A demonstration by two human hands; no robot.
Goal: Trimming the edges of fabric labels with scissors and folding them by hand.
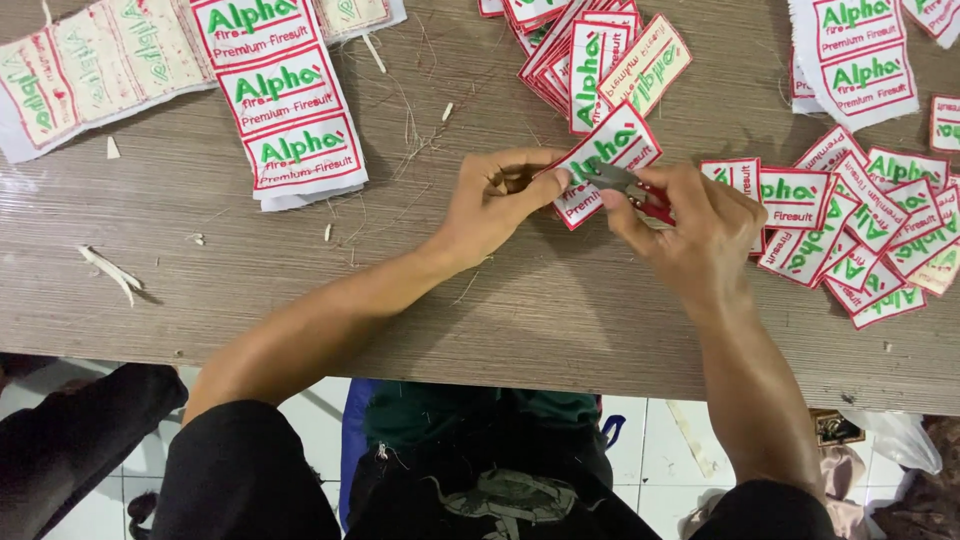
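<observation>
Patch point(603, 160): embroidered, red-bordered, pinched in left hand point(497, 200).
Snips point(632, 190): red-handled, squeezed in right hand point(690, 225), blades on the patch.
Advice: trim threads flush, patch taut.
Pile point(860, 240): right of patch.

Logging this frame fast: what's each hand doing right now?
Left hand: closed, pinching the embroidered patch.
Right hand: closed on the red-handled snips, blades at the patch.

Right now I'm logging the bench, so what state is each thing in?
Patch in hand: held off the table, left hand pinching its edge.
Small cutter: red-handled, in right hand, blades on the patch.
Uncut patch strip: flat, patches joined.
Cut patch pile: loose, overlapping.
Table: littered with thread scraps.
</observation>
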